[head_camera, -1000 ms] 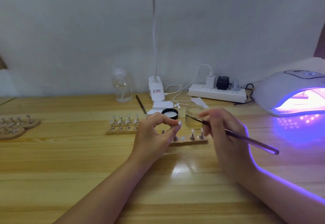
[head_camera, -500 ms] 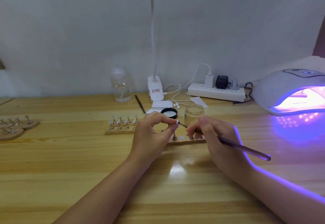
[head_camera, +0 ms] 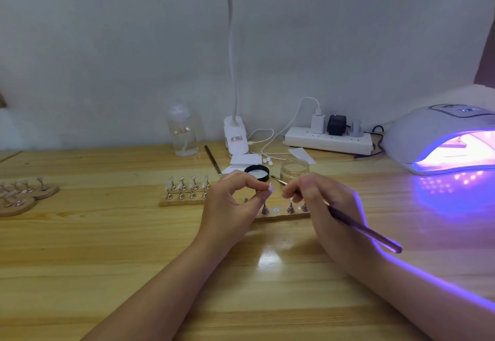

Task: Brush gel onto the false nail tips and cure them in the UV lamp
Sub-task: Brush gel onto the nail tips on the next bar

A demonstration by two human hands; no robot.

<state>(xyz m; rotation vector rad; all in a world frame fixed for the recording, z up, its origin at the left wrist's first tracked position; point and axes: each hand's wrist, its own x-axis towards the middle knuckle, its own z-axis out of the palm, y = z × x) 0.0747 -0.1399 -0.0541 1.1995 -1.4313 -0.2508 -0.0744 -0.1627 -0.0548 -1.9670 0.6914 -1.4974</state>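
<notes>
My left hand [head_camera: 230, 206] pinches a small metal stand with a white nail tip [head_camera: 270, 188] between thumb and forefinger, just above a wooden holder strip [head_camera: 284, 216]. My right hand [head_camera: 329, 206] grips a thin gel brush [head_camera: 361, 229]. Its bristle end points left, a short gap from the held tip. A small open glass gel jar [head_camera: 294, 170] stands behind my hands. The UV lamp [head_camera: 439, 137] glows purple at the right edge. A second strip [head_camera: 179, 202] with several tips on stands lies to the left.
A black jar lid [head_camera: 257, 172], a spare brush [head_camera: 213, 159], a clear bottle [head_camera: 182, 129], a desk lamp base [head_camera: 235, 137] and a power strip [head_camera: 328, 142] sit at the back. Round wooden holders [head_camera: 21, 198] with more tips lie at far left.
My right hand brought the brush from the jar to the held nail tip, then drew it back a little to the right. My left hand kept its hold.
</notes>
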